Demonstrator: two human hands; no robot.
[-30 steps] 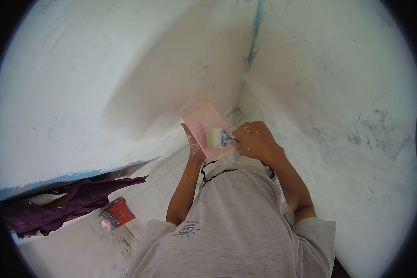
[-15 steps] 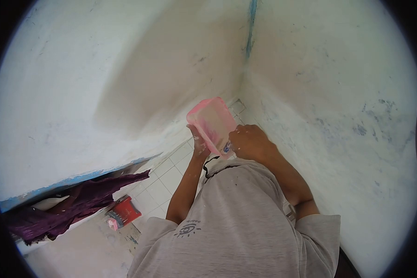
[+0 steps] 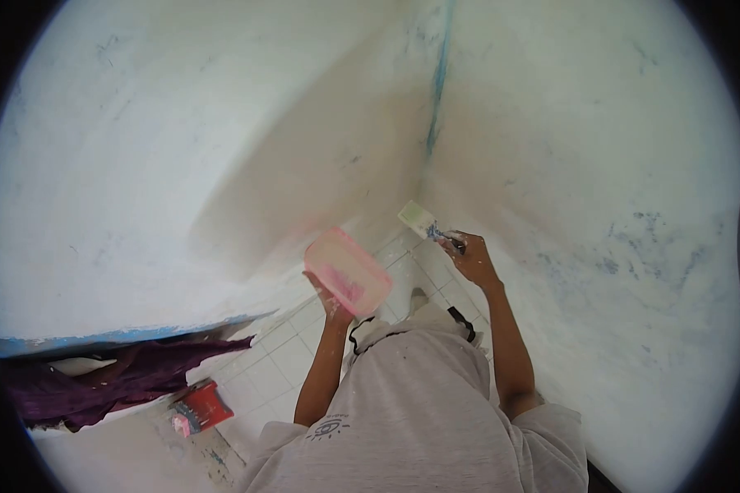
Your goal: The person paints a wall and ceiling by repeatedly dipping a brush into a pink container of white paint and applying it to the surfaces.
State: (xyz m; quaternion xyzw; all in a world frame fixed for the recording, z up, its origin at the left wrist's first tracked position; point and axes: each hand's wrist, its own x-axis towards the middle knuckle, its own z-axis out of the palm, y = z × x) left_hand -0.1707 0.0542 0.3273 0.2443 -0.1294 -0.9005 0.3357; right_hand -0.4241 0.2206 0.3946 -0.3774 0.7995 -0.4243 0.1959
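Note:
My left hand grips a pink plastic tub from below and the side. Whitish paint coats the inside of the tub, with a brighter pink patch showing through. In my right hand is a paintbrush, its handle closed in the fingers. The pale, paint-loaded bristles point up and left, near the corner where two walls meet. A strip of blue runs down that corner above the brush.
White walls rise at left and right, the right one with dark patches. Pale floor tiles lie below. At lower left are a purple cloth and a red container with a brush-like item beside it.
The brush has come out of the tub and is now raised toward the corner in my right hand. My left hand and the tub have shifted left and lower in view.

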